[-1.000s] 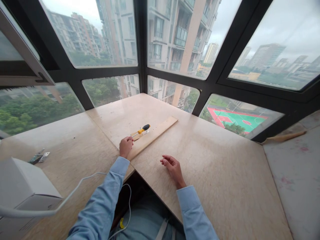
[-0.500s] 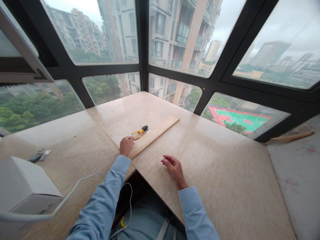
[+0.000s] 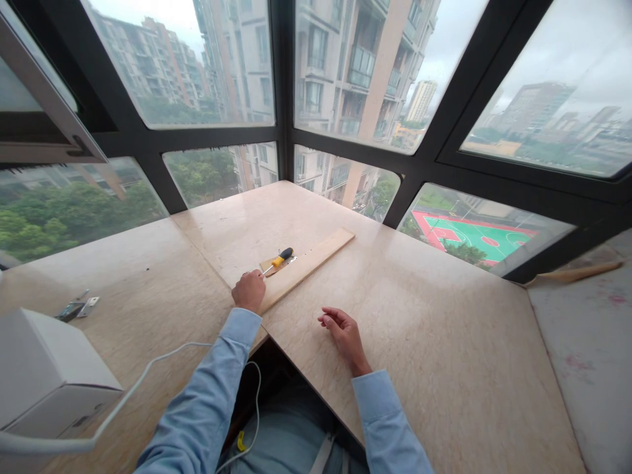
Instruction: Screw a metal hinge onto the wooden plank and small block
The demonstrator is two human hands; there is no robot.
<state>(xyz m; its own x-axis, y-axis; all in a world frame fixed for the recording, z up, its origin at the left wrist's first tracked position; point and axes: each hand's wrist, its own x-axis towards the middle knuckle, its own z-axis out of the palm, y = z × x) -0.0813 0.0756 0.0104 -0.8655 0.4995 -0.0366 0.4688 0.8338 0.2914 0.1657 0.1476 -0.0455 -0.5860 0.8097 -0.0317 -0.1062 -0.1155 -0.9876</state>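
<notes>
My left hand (image 3: 249, 291) is closed at the near end of a flat wooden board (image 3: 316, 262). Its fingertips are hidden, so I cannot make out what they grip. Just beyond it lies a screwdriver (image 3: 281, 257) with a yellow and black handle, its shaft pointing back toward that hand. Beneath the screwdriver there is a small brownish strip (image 3: 270, 268), with shiny metal bits (image 3: 292, 261) beside it. My right hand (image 3: 342, 331) rests on the tabletop to the right of the board, fingers loosely curled and apart, with nothing visible in them.
A white box (image 3: 44, 375) stands at the left, with small metal hardware (image 3: 79, 307) behind it. A white cable (image 3: 148, 368) runs across the marble-patterned tabletop (image 3: 444, 329). Dark-framed windows border the far sides. An opening in the top lies before my lap.
My left hand has turned slightly and shifted a little toward me at the board's end. The screwdriver, the board and my right hand look almost unchanged.
</notes>
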